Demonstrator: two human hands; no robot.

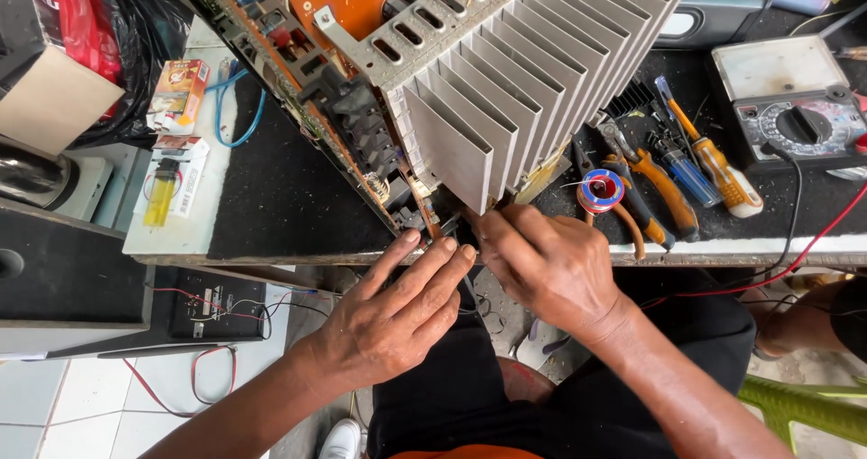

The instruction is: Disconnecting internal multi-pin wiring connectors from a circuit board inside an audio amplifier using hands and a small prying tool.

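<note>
We tilt circuit board point(298, 79) with finned heatsink point(533, 70) at bench edge point(271, 247) — underside exposed. Left hand point(397, 310) flat, fingers together, braces its lower corner. Right hand point(546, 265) pinches there — on what, cannot tell. Pliers point(655, 192), solder spool point(601, 191) just beside.

An electronics repair workshop: a cluttered bench point(298, 197) with pliers point(655, 192), screwdrivers point(713, 165), a multimeter point(799, 107) and solder spool point(601, 191).

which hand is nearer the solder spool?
Right. The right hand works at the heatsink's lower corner, just left of and below the solder spool; the left hand lies farther left and lower.
</note>
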